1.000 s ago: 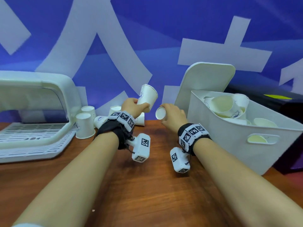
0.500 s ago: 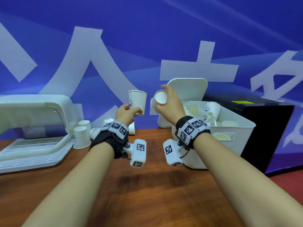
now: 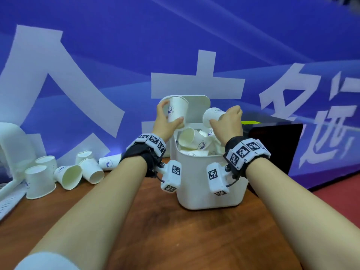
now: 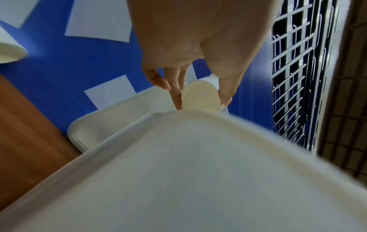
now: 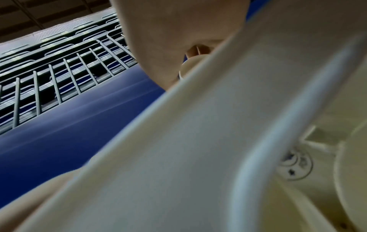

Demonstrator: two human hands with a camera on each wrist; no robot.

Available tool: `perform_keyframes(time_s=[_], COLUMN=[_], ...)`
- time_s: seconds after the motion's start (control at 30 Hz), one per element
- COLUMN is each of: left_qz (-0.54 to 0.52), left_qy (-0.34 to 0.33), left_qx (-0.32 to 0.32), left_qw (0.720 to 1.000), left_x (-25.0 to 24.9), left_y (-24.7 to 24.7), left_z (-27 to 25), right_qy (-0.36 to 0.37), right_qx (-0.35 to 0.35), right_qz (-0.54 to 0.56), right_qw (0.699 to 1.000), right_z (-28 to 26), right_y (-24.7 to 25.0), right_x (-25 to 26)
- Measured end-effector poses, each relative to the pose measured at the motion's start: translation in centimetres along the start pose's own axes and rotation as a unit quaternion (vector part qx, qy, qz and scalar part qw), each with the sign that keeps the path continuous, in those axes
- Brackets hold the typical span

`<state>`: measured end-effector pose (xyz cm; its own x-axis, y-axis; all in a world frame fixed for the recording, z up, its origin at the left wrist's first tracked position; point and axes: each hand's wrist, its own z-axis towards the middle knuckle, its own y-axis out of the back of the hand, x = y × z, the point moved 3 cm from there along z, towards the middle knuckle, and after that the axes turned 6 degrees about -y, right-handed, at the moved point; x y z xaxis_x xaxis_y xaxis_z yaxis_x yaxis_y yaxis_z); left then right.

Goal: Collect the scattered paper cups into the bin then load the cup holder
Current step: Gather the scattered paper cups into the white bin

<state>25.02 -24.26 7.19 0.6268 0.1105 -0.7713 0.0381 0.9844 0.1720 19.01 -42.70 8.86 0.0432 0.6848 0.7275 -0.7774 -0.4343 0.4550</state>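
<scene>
My left hand (image 3: 165, 121) grips an upright white paper cup (image 3: 176, 111) above the left rim of the white bin (image 3: 208, 184). In the left wrist view its fingers pinch the cup's base (image 4: 200, 98) over the bin wall (image 4: 198, 172). My right hand (image 3: 227, 123) holds a second paper cup (image 3: 212, 115) on its side, above the bin's middle. Several cups (image 3: 194, 141) lie heaped inside the bin. In the right wrist view the bin rim (image 5: 178, 141) hides most of the held cup (image 5: 188, 66). More cups (image 3: 68, 175) lie scattered on the table at the left.
The bin's lid (image 3: 196, 108) leans against the blue backdrop behind it. The white cup holder (image 3: 9, 152) stands at the far left edge. A black box (image 3: 272, 145) sits right of the bin. The wooden table (image 3: 175, 230) stretches toward me.
Both hands have carried their cups to the right and up, and now hold them over the bin. The view has turned right, with the bin now at centre.
</scene>
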Motion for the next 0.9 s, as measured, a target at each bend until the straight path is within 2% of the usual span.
perform_keyframes(time_s=[0.1, 0.17, 0.37, 0.43, 0.53, 0.63, 0.73, 0.83, 0.9], left_qz=[0.089, 0.111, 0.195, 0.253, 0.317, 0.340, 0.300, 0.229, 0.211], left_qy=[0.015, 0.033, 0.053, 0.083, 0.126, 0.138, 0.165, 0.168, 0.179], left_qx=[-0.014, -0.011, 0.057, 0.115, 0.220, 0.246, 0.231, 0.216, 0.207], left_qw=[0.996, 0.993, 0.978, 0.957, 0.914, 0.897, 0.911, 0.934, 0.938], left_x=[0.7, 1.4, 3.9, 4.3, 4.5, 4.6, 5.2, 5.9, 6.3], left_y=[-2.1, -2.6, -2.8, -2.9, -3.9, -4.4, -4.0, -3.4, -3.2], left_z=[1.6, 2.3, 2.8, 2.6, 2.4, 2.2, 2.0, 2.4, 2.5], right_qy=[-0.043, -0.038, -0.052, -0.065, -0.022, -0.013, -0.040, -0.050, -0.057], right_qx=[-0.029, -0.020, 0.095, 0.165, 0.268, 0.309, 0.326, 0.305, 0.295], right_qz=[-0.041, -0.079, -0.262, -0.318, -0.380, -0.347, -0.295, -0.242, -0.201], right_qw=[0.998, 0.996, 0.959, 0.931, 0.885, 0.886, 0.897, 0.919, 0.932], right_z=[1.1, 1.2, 1.5, 1.4, 0.6, -0.1, -0.7, -0.9, -1.5], right_y=[0.5, 0.6, -0.5, -1.5, -2.8, -2.9, -3.1, -3.4, -3.5], right_x=[-1.4, -1.9, -3.4, -3.9, -3.2, -2.2, -2.2, -1.7, -0.7])
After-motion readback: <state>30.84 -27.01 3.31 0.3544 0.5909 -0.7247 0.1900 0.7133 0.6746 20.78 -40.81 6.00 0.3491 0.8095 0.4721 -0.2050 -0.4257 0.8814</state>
